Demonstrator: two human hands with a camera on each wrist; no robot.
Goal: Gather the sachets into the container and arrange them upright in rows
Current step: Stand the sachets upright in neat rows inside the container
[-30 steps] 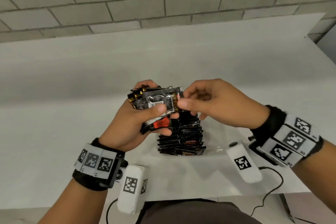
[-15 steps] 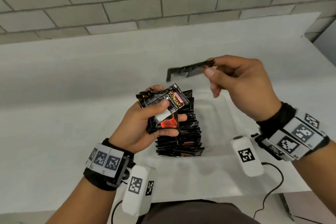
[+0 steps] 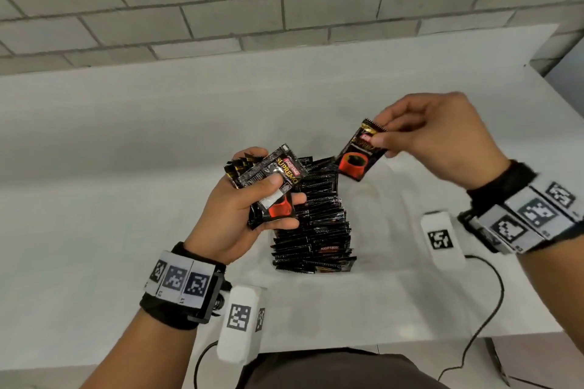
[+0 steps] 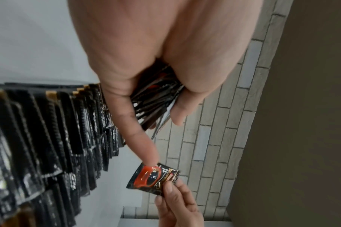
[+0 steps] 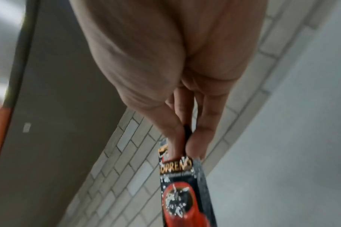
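My left hand [image 3: 252,205] grips a stack of black sachets [image 3: 271,180], thumb pressed on the top one; the left wrist view shows the stack's edges [image 4: 156,98] between palm and fingers. My right hand [image 3: 420,136] pinches a single black sachet with a red cup [image 3: 360,155] by its top edge, above and right of the row; it also shows as the single sachet [image 4: 154,178] and, close up, the single sachet [image 5: 183,184]. A long row of sachets [image 3: 316,221] stands upright in a clear container [image 3: 385,208] on the table.
The white table [image 3: 94,199] runs back to a grey brick wall [image 3: 284,3]. Its front edge lies just before my body, and a black cable [image 3: 486,319] hangs off it at the right.
My right hand drew one sachet off the left hand's stack, lifted it edge-on, then turned it face-on and lowered it toward the row's far end. The left hand dropped slightly with its stack.
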